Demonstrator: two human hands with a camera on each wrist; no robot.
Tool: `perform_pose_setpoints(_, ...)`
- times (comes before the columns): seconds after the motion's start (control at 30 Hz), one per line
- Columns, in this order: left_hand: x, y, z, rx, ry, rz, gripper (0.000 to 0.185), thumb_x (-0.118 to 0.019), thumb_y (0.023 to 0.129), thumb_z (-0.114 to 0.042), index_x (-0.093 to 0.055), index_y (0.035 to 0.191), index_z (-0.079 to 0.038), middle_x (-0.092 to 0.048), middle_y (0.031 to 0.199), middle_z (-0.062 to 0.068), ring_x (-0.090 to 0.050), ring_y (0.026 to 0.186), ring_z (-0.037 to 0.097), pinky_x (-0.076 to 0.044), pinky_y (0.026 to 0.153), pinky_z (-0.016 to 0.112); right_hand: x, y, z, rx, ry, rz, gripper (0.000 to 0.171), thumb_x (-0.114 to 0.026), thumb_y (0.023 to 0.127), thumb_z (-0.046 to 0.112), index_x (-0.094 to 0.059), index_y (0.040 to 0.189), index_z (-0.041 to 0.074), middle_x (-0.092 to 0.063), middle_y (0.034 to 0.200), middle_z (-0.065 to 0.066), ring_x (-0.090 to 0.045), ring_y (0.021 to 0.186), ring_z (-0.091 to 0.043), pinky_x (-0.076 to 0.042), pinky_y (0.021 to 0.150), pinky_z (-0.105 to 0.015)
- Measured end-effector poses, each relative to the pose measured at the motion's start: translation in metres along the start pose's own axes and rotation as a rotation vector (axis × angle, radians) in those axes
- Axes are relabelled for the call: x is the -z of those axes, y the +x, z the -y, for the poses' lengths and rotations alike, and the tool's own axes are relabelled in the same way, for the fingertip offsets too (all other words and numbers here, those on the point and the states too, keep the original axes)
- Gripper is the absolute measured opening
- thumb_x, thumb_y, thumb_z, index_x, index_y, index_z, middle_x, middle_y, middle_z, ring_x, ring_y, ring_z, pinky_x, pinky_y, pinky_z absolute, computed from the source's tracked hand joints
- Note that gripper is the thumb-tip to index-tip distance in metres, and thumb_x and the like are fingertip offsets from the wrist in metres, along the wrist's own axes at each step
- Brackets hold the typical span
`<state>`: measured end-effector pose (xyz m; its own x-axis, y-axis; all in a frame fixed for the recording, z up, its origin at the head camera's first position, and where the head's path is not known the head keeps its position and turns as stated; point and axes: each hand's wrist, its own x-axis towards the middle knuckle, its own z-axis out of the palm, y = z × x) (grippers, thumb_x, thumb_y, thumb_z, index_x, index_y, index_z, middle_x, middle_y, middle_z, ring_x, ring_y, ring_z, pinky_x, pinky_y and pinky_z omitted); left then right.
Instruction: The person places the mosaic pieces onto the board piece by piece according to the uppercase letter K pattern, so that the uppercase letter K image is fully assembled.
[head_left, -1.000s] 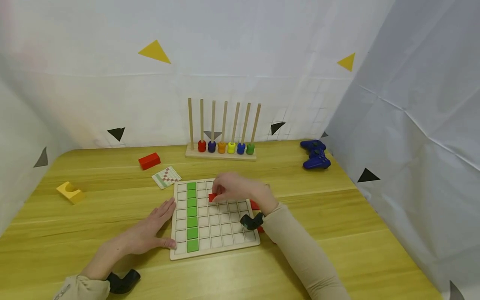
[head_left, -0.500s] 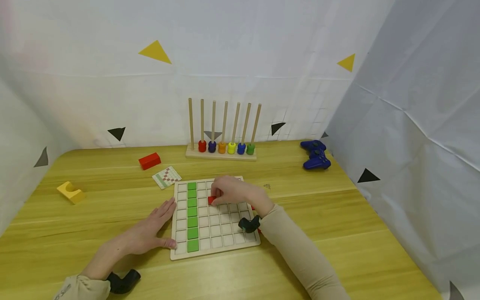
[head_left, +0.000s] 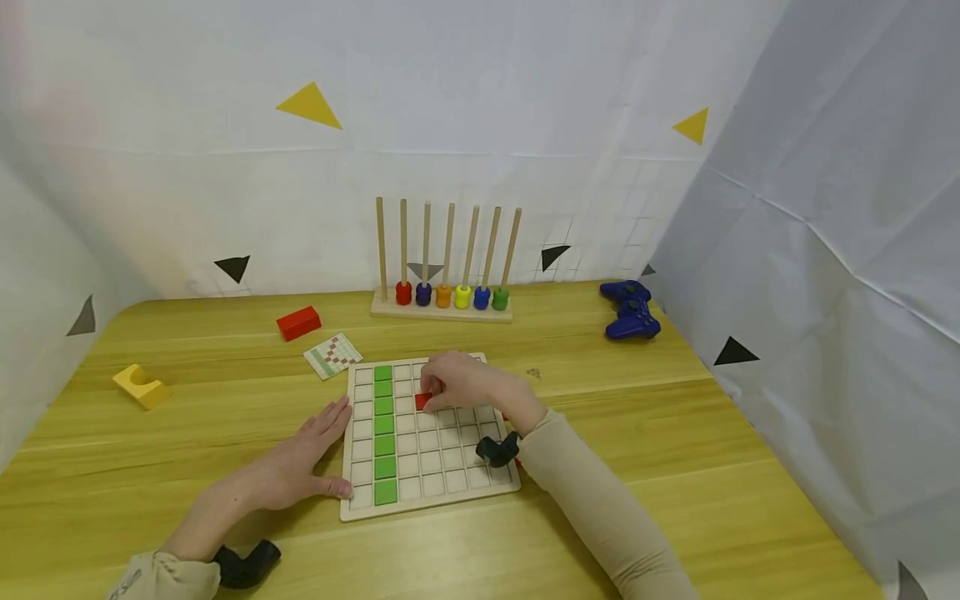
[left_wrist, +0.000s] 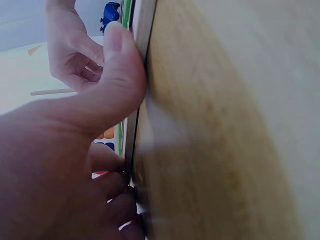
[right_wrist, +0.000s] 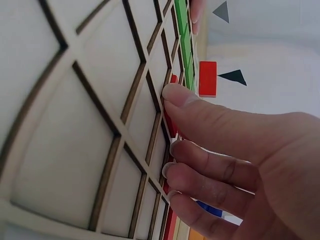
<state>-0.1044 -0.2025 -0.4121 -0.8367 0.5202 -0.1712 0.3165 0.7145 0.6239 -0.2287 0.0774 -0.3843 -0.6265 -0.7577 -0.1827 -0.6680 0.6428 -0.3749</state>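
Note:
A wooden grid board (head_left: 420,505) lies on the table, one of its columns lined with green square tiles (head_left: 385,445). In the head view my right hand (head_left: 471,383) holds a red square tile (head_left: 423,402) at a cell in the board's upper middle. Its thumb (right_wrist: 210,112) lies against the tile in the right wrist view; the other fingers curl beside it and partly hide the red behind them. My left hand (head_left: 288,467) lies along the board's left edge, fingers spread, thumb touching the rim near the lower left corner.
A small pattern card (head_left: 333,355), a red block (head_left: 298,322) and a yellow notched block (head_left: 142,386) lie to the left. Behind the board stands a peg rack (head_left: 442,308) with coloured beads. A blue game controller (head_left: 632,309) is at the back right. Red bits show beneath the right wrist.
The right hand has shifted slightly left and toward me with the red tile, which now lies flat over a cell. Over the last half second it has barely moved. The left hand stays put.

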Motion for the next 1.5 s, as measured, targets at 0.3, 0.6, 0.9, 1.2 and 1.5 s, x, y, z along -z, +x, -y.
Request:
perform_pose_setpoints(0.3, 0.000, 0.001, -0.001, -0.002, 0.010, -0.005, 0.112, -0.072, 0.082, -0.057, -0.015, 0.159, 0.002, -0.003, 0.167, 0.020, -0.004, 0.152, 0.046, -0.011, 0.120, 0.064, 0.000, 0.002, 0.000, 0.008, 0.013, -0.005, 0.018, -0.076, 0.090, 0.026, -0.071, 0.101, 0.013, -0.064, 0.093, 0.004, -0.057, 0.083, -0.010, -0.049, 0.075, -0.023)
perform_pose_setpoints(0.6, 0.000, 0.001, -0.002, 0.005, 0.001, 0.006, 0.112, -0.072, 0.082, -0.056, -0.015, 0.159, 0.001, -0.002, 0.167, 0.020, -0.004, 0.151, 0.047, -0.013, 0.119, 0.065, 0.002, -0.002, 0.000, 0.007, 0.033, 0.001, 0.023, -0.077, 0.090, 0.023, -0.072, 0.108, 0.010, -0.068, 0.095, 0.002, -0.060, 0.085, -0.010, -0.051, 0.078, -0.023)
perform_pose_setpoints(0.9, 0.000, 0.003, -0.002, 0.002, 0.008, 0.004, 0.112, -0.073, 0.081, -0.056, -0.015, 0.159, 0.001, -0.003, 0.167, 0.020, -0.004, 0.152, 0.046, -0.012, 0.119, 0.065, 0.030, -0.034, -0.015, 0.072, 0.138, -0.063, 0.025, -0.079, 0.088, 0.017, -0.071, 0.108, 0.004, -0.068, 0.098, -0.004, -0.060, 0.086, -0.012, -0.052, 0.079, -0.024)
perform_pose_setpoints(1.2, 0.001, 0.002, -0.003, 0.013, 0.001, 0.015, 0.112, -0.073, 0.082, -0.056, -0.014, 0.159, 0.001, -0.002, 0.167, 0.020, -0.003, 0.152, 0.046, -0.011, 0.119, 0.065, 0.036, -0.064, -0.056, 0.037, 0.183, -0.072, 0.024, -0.079, 0.086, 0.014, -0.071, 0.105, 0.001, -0.067, 0.101, -0.011, -0.062, 0.086, -0.013, -0.054, 0.078, -0.026)
perform_pose_setpoints(1.5, 0.000, 0.000, -0.001, 0.014, 0.008, 0.012, 0.112, -0.072, 0.082, -0.057, -0.014, 0.159, 0.001, -0.002, 0.167, 0.020, -0.004, 0.152, 0.046, -0.013, 0.119, 0.065, 0.031, -0.087, -0.086, 0.003, 0.119, -0.075, 0.023, -0.081, 0.085, 0.019, -0.073, 0.102, 0.006, -0.068, 0.097, -0.004, -0.064, 0.086, -0.018, -0.053, 0.077, -0.026)
